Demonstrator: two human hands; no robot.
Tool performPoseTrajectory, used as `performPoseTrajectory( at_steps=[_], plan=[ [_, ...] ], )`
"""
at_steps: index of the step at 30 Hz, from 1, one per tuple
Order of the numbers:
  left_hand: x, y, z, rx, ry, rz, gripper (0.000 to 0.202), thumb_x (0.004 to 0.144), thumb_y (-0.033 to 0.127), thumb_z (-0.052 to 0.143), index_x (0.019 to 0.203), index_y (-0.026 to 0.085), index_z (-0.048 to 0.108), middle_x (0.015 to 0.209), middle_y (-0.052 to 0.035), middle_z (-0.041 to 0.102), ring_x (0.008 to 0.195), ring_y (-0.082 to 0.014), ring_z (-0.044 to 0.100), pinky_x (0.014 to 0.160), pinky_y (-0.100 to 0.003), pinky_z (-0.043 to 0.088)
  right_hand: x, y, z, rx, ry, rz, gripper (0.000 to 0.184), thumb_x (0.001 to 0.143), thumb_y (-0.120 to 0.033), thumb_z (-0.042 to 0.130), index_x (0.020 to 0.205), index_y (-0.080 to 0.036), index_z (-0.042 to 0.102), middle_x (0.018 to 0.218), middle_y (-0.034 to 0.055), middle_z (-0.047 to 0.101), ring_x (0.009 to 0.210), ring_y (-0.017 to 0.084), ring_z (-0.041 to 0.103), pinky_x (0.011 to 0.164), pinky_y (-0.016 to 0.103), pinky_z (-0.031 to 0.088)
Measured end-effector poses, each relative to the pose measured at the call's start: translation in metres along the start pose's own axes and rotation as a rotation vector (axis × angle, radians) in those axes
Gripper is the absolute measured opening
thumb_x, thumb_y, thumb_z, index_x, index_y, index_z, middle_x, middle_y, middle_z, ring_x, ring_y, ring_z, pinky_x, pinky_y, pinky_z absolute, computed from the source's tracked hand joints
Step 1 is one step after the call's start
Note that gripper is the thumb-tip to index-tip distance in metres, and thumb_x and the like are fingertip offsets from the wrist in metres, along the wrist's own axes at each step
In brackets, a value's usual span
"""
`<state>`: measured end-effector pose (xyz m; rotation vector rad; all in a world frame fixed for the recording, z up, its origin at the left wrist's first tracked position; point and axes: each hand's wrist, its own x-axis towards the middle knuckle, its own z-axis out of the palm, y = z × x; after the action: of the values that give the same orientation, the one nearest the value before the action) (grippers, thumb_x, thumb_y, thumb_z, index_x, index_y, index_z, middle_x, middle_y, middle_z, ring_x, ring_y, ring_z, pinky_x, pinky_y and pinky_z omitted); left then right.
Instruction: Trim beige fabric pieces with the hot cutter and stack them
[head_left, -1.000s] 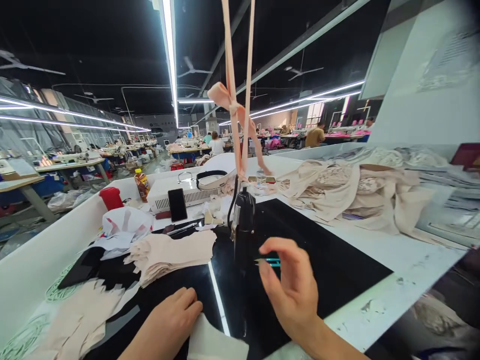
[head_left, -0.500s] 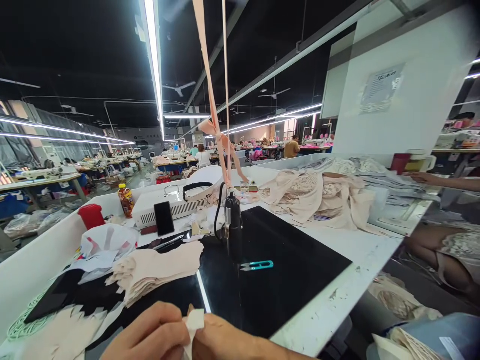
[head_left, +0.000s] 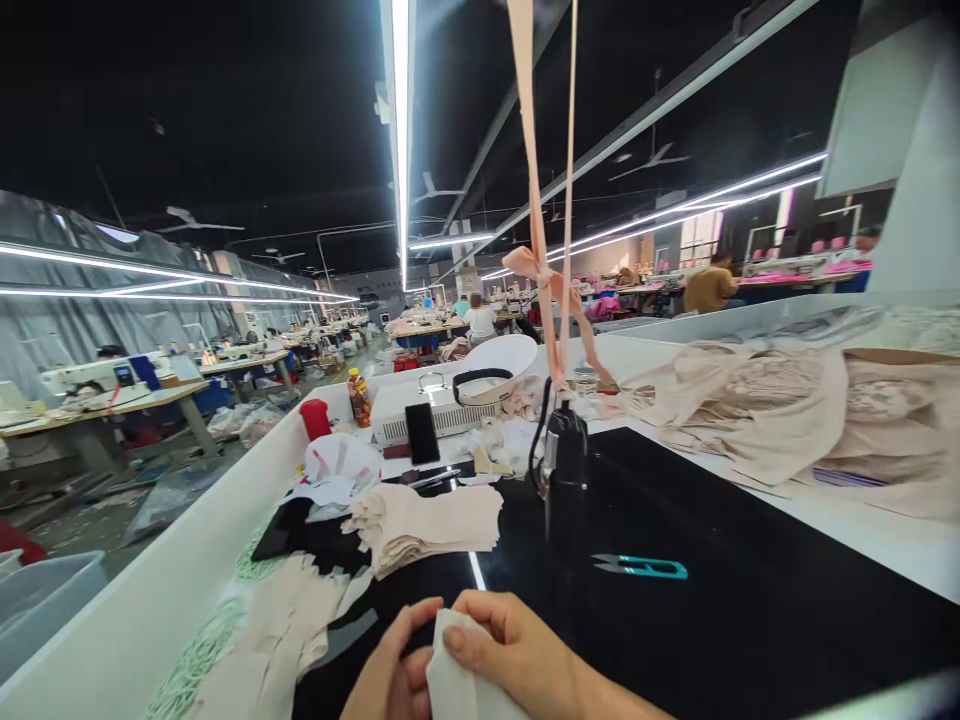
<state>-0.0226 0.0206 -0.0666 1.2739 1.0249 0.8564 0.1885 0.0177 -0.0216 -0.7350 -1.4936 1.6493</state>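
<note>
Low in the head view, at the black mat's near edge, my right hand [head_left: 521,645] pinches a pale cream piece of fabric [head_left: 466,690], its thumb lying on top. My left hand [head_left: 394,665] is curled around the left edge of the same piece, fingers partly hidden behind it. Beyond my hands lies a stack of beige cut fabric pieces [head_left: 431,525]. Turquoise thread snips [head_left: 643,567] rest on the black mat [head_left: 720,620] to the right. More loose beige pieces [head_left: 281,630] are spread to the left.
A black handheld device [head_left: 568,445] hangs from peach fabric strips at the mat's back. Behind stand a phone [head_left: 422,433], a white vented box [head_left: 401,412] and a bottle [head_left: 358,398]. Beige lace garments [head_left: 780,400] are heaped right. Green cord [head_left: 199,660] lies left, along the white table wall [head_left: 150,610].
The view has swung left, so the table's things sit further right in it. The fabric piece has come up between my hands and shows a larger face, my right thumb now across it.
</note>
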Motion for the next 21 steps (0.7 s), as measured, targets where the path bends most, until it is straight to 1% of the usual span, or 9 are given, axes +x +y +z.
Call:
performPoseTrajectory(
  at_steps=[2,4,6,8,10,14,16,18,21],
  plan=[
    [0.005,-0.003,0.002,-0.171,0.082,-0.056,0.075,0.089,0.090,0.057,0.131,0.028,0.065,0.082,-0.0018,0.073,0.071,-0.0205,0.075,0.072,-0.032,0.057,0.007,-0.001,0.001,-0.056,-0.018,-0.011,0.072,0.074,-0.090,0.073,0.087,-0.019,0.061,0.074,-0.0029,0.058,0.066,0.013,0.049,0.065,0.027,0.037],
    [0.009,0.000,0.006,-0.216,0.147,0.001,0.079,0.078,0.086,0.076,0.129,0.027,0.064,0.082,0.0003,0.070,0.072,-0.0178,0.072,0.072,-0.029,0.054,0.014,-0.002,0.002,-0.108,-0.019,-0.025,0.073,0.074,-0.091,0.071,0.086,-0.019,0.061,0.075,-0.0026,0.056,0.067,0.013,0.047,0.066,0.027,0.036],
    [0.015,0.010,0.007,-0.151,0.207,0.100,0.083,0.073,0.086,0.081,0.126,0.024,0.064,0.079,0.0021,0.066,0.069,-0.0162,0.067,0.069,-0.027,0.052,0.022,-0.003,0.002,-0.134,-0.012,-0.037,0.075,0.073,-0.094,0.068,0.088,-0.020,0.061,0.076,-0.0021,0.057,0.068,0.014,0.049,0.068,0.028,0.038],
    [0.023,0.025,0.004,-0.047,0.261,0.188,0.083,0.074,0.086,0.079,0.125,0.022,0.063,0.077,0.0033,0.061,0.066,-0.0155,0.062,0.064,-0.026,0.048,0.031,-0.003,-0.002,-0.164,0.011,-0.044,0.076,0.073,-0.096,0.064,0.095,-0.023,0.059,0.076,-0.0023,0.058,0.067,0.016,0.051,0.067,0.029,0.041],
    [0.034,0.043,-0.004,0.028,0.302,0.244,0.079,0.077,0.081,0.079,0.126,0.021,0.063,0.075,0.0046,0.059,0.065,-0.0153,0.059,0.061,-0.025,0.044,0.040,-0.001,-0.009,-0.221,0.074,-0.044,0.073,0.076,-0.093,0.061,0.100,-0.025,0.058,0.069,-0.0053,0.053,0.060,0.016,0.047,0.061,0.029,0.037],
    [0.064,0.080,-0.029,0.181,0.384,0.337,0.067,0.085,0.069,0.077,0.129,0.020,0.065,0.076,0.0042,0.060,0.067,-0.0157,0.056,0.060,-0.025,0.042,0.059,0.000,-0.035,-0.415,0.305,-0.090,0.050,0.087,-0.070,0.064,0.106,-0.024,0.060,0.059,-0.0106,0.035,0.057,0.016,0.037,0.059,0.029,0.028],
    [0.082,0.093,-0.042,0.249,0.432,0.365,0.059,0.090,0.062,0.075,0.128,0.019,0.066,0.072,0.0061,0.054,0.065,-0.0150,0.054,0.060,-0.025,0.042,0.068,-0.003,-0.051,-0.513,0.427,-0.134,0.040,0.088,-0.058,0.066,0.109,-0.025,0.063,0.062,-0.0095,0.038,0.061,0.018,0.043,0.063,0.030,0.031],
    [0.101,0.099,-0.054,0.305,0.476,0.365,0.048,0.098,0.055,0.072,0.129,0.019,0.066,0.074,0.0055,0.056,0.065,-0.0147,0.057,0.062,-0.026,0.047,0.078,-0.007,-0.068,-0.596,0.526,-0.158,0.034,0.088,-0.050,0.065,0.111,-0.025,0.065,0.066,-0.0073,0.046,0.067,0.020,0.052,0.066,0.031,0.035],
    [0.129,0.097,-0.069,0.365,0.534,0.315,0.035,0.107,0.045,0.068,0.129,0.018,0.065,0.100,-0.0023,0.069,0.077,-0.0161,0.067,0.071,-0.032,0.058,0.093,-0.010,-0.091,-0.700,0.614,-0.166,0.034,0.089,-0.045,0.059,0.115,-0.024,0.065,0.073,-0.0037,0.057,0.075,0.025,0.063,0.070,0.033,0.041]
  ],
)
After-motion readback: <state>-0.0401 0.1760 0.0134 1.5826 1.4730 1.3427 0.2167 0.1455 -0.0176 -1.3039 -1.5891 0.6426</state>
